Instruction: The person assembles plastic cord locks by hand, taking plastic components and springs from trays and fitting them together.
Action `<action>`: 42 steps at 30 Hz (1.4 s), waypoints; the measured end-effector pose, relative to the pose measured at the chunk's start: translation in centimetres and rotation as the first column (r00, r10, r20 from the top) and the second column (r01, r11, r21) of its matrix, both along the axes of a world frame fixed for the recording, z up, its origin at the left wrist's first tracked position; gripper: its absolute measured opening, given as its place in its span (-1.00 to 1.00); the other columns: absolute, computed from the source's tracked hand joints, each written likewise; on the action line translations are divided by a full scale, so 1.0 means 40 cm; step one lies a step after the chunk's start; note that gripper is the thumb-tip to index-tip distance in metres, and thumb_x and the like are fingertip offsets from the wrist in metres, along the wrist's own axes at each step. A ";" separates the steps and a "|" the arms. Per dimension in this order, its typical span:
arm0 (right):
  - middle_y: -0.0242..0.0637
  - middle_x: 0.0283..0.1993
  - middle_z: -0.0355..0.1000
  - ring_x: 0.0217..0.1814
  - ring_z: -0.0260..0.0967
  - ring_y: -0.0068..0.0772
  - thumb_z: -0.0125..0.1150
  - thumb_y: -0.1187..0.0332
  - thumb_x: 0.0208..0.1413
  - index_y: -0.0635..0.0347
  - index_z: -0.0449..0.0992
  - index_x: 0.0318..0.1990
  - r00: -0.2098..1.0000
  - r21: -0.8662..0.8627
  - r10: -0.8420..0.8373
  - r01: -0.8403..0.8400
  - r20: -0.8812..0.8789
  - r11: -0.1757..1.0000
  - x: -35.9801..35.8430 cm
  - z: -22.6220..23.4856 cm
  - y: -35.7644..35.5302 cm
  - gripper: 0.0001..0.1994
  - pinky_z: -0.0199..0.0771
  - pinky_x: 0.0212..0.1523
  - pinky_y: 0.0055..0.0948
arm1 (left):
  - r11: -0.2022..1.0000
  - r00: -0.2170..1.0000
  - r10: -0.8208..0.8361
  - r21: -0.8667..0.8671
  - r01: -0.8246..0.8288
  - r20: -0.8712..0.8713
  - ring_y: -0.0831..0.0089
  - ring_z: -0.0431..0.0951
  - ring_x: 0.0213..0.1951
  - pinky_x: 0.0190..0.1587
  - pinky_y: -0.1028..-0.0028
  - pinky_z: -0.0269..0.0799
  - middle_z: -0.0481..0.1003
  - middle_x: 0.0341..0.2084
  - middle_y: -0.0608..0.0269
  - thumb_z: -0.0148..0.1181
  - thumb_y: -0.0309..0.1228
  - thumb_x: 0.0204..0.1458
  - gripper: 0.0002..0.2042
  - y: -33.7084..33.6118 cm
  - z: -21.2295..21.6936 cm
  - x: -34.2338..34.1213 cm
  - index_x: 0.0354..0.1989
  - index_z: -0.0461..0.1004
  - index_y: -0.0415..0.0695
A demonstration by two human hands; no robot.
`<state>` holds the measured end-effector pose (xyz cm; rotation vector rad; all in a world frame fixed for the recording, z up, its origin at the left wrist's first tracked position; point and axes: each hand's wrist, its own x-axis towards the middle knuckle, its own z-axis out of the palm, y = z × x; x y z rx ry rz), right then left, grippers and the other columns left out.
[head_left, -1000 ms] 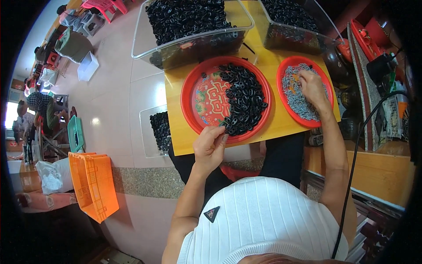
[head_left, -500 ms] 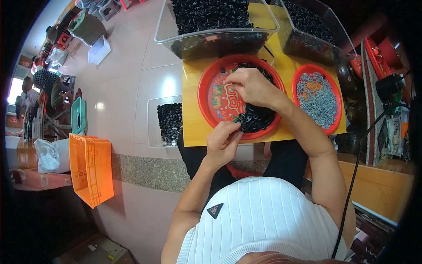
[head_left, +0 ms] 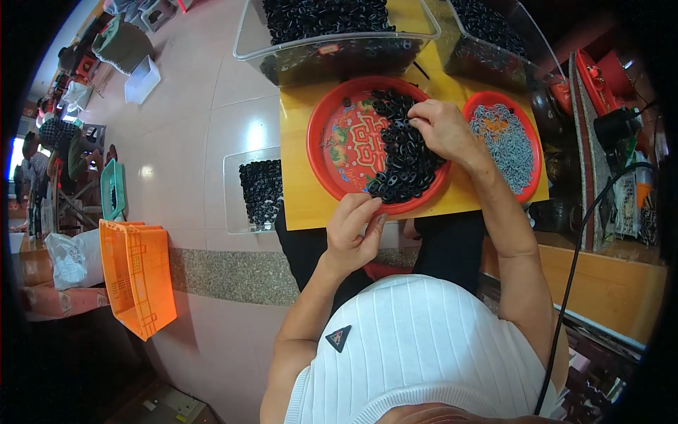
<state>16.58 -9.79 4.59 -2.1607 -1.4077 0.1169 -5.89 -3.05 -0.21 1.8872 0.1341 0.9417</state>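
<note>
now the right hand (head_left: 443,131) rests on the heap of small black rings (head_left: 402,159) in the large red tray (head_left: 332,120), fingers curled down narrow into the pile at about 1 o'clock of the tray; whether it grips a ring i cannot tell. the left hand (head_left: 353,230) sits at the tray's 6 o'clock rim, fingers pinched close together at the edge of the heap, seemingly on something small and dark, though it is too small to tell what. the rings cover the right half of the tray, leaving the patterned red floor bare on the left. the tray lies on a yellow bench (head_left: 300,191). at 3 o'clock from it, just beside, is a smaller red tray (head_left: 533,152) filled with pale grey-blue small pieces (head_left: 505,145). at 12 o'clock stand two clear plastic bins (head_left: 339,42) heaped with more black parts. at 9 o'clock, off the bench on the tiled floor (head_left: 212,99), a clear box (head_left: 236,187) holds another batch of black rings. farther out at 8 o'clock an orange crate (head_left: 138,272) leans on the floor. a black cable (head_left: 575,261) runs down at the right.
</note>
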 end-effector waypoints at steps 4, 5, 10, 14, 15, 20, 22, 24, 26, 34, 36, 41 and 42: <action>-0.09 -0.43 0.38 -0.31 0.34 -0.09 0.09 0.48 -0.14 0.29 0.46 -0.41 0.990 -0.022 0.121 -0.119 0.077 0.993 -0.014 -0.015 0.006 -0.89 0.33 -0.26 -0.32 | 0.970 0.997 0.076 0.233 -0.067 -0.029 0.22 0.42 -0.36 -0.32 0.42 0.34 0.40 -0.43 0.08 0.17 -0.70 -0.36 -0.70 -0.003 -0.001 -0.016 -0.33 0.40 -0.27; -0.11 -0.45 0.36 -0.33 0.32 -0.10 0.07 0.50 -0.15 0.27 0.46 -0.43 0.988 0.002 0.130 -0.131 0.087 0.991 -0.013 -0.023 0.012 -0.91 0.32 -0.26 -0.30 | 0.969 0.996 0.078 0.235 -0.068 -0.032 0.22 0.42 -0.36 -0.32 0.42 0.34 0.40 -0.43 0.08 0.17 -0.70 -0.36 -0.70 -0.005 -0.002 -0.021 -0.33 0.40 -0.27; -0.13 -0.46 0.31 -0.32 0.27 -0.11 0.05 0.52 -0.18 0.22 0.46 -0.44 0.963 -0.083 0.171 -0.157 0.209 0.984 -0.006 -0.051 0.061 -0.90 0.28 -0.27 -0.28 | 0.963 0.993 0.055 0.267 -0.026 -0.105 0.15 0.40 -0.33 -0.27 0.36 0.33 0.41 -0.41 0.07 0.17 -0.68 -0.36 -0.71 -0.003 0.003 -0.036 -0.34 0.40 -0.26; -0.13 -0.41 0.28 -0.26 0.23 -0.11 0.06 0.52 -0.20 0.20 0.45 -0.43 0.934 -0.243 0.238 -0.174 0.265 0.954 -0.024 -0.058 0.084 -0.88 0.26 -0.25 -0.26 | 0.968 0.989 0.026 0.249 0.010 -0.143 0.16 0.40 -0.33 -0.27 0.36 0.33 0.41 -0.41 0.07 0.16 -0.68 -0.35 -0.72 0.011 0.009 -0.039 -0.35 0.41 -0.26; -0.13 -0.41 0.28 -0.26 0.23 -0.11 0.06 0.52 -0.20 0.20 0.45 -0.43 0.934 -0.243 0.245 -0.182 0.259 0.953 -0.026 -0.054 0.088 -0.88 0.26 -0.25 -0.26 | 0.971 0.992 0.014 0.238 0.016 -0.123 0.15 0.41 -0.34 -0.28 0.35 0.33 0.40 -0.42 0.06 0.14 -0.69 -0.38 -0.72 0.017 0.009 -0.036 -0.36 0.40 -0.28; -0.12 -0.39 0.27 -0.25 0.22 -0.09 0.07 0.52 -0.22 0.22 0.41 -0.44 0.934 -0.284 0.257 -0.183 0.249 0.941 -0.018 -0.062 0.090 -0.89 0.26 -0.25 -0.25 | 0.980 0.991 0.088 0.187 -0.069 -0.097 0.15 0.40 -0.36 -0.32 0.36 0.34 0.39 -0.45 0.05 0.10 -0.72 -0.36 -0.75 0.049 0.027 -0.042 -0.39 0.40 -0.30; -0.11 -0.38 0.27 -0.25 0.22 -0.09 0.08 0.51 -0.22 0.23 0.40 -0.45 0.942 -0.288 0.256 -0.189 0.216 0.939 -0.010 -0.063 0.090 -0.90 0.25 -0.24 -0.24 | 0.958 0.961 0.246 0.185 -0.220 -0.128 0.16 0.40 -0.38 -0.33 0.37 0.33 0.39 -0.48 0.04 0.11 -0.71 -0.32 -0.78 0.083 0.038 -0.046 -0.40 0.41 -0.29; -0.11 -0.37 0.27 -0.24 0.22 -0.08 0.09 0.51 -0.23 0.23 0.40 -0.45 0.950 -0.290 0.249 -0.189 0.186 0.938 -0.005 -0.058 0.081 -0.90 0.25 -0.24 -0.24 | 0.943 0.946 0.290 0.214 -0.255 -0.148 0.17 0.39 -0.39 -0.34 0.37 0.33 0.39 -0.48 0.04 0.12 -0.70 -0.32 -0.79 0.113 0.043 -0.037 -0.41 0.41 -0.28; -0.12 -0.44 0.26 -0.30 0.22 -0.06 0.09 0.50 -0.23 0.27 0.36 -0.48 0.958 -0.095 0.244 -0.232 0.150 0.968 -0.004 -0.047 0.066 -0.90 0.25 -0.28 -0.24 | 0.926 0.929 0.332 0.243 -0.288 -0.166 0.17 0.39 -0.40 -0.35 0.36 0.32 0.39 -0.47 0.05 0.14 -0.69 -0.31 -0.79 0.128 0.053 -0.015 -0.41 0.42 -0.27; -0.30 -0.49 0.30 -0.47 0.21 -0.59 0.11 0.54 -0.15 0.30 0.32 -0.49 0.926 0.054 0.014 0.007 -0.376 0.998 -0.044 0.023 -0.002 -0.91 0.23 -0.43 -0.56 | 0.879 0.948 0.213 0.471 -0.080 -0.236 0.14 0.38 -0.40 -0.36 0.30 0.32 0.38 -0.53 0.09 0.13 -0.63 -0.33 -0.86 0.150 0.051 0.160 -0.50 0.42 -0.23; -0.17 -0.53 0.35 -0.46 0.34 -0.41 0.08 0.51 -0.18 0.32 0.38 -0.42 0.844 0.199 0.045 0.074 -0.534 0.977 -0.055 0.007 -0.018 -0.88 0.30 -0.41 -0.46 | 0.875 0.870 0.225 0.484 0.018 -0.438 0.11 0.41 -0.36 -0.32 0.29 0.33 0.41 -0.49 0.03 0.13 -0.60 -0.29 -0.86 0.148 0.048 0.195 -0.47 0.45 -0.26; -0.48 -0.44 0.28 -0.40 0.18 -0.75 0.05 0.60 -0.06 0.29 0.37 -0.31 0.695 0.196 0.124 0.025 -0.708 0.980 -0.080 -0.006 -0.060 -0.88 0.25 -0.38 -0.69 | 0.901 0.839 0.180 0.429 0.069 -0.513 0.07 0.40 -0.38 -0.33 0.25 0.32 0.40 -0.53 -0.01 0.15 -0.57 -0.32 -0.91 0.149 0.017 0.233 -0.58 0.41 -0.26; -0.48 -0.44 0.28 -0.40 0.18 -0.75 0.05 0.60 -0.06 0.29 0.37 -0.31 0.695 0.192 0.119 0.028 -0.709 0.981 -0.082 -0.016 -0.065 -0.88 0.25 -0.38 -0.69 | 0.879 0.830 0.213 0.472 0.069 -0.516 0.07 0.40 -0.38 -0.33 0.26 0.32 0.40 -0.54 -0.01 0.16 -0.57 -0.33 -0.90 0.142 0.020 0.236 -0.58 0.39 -0.26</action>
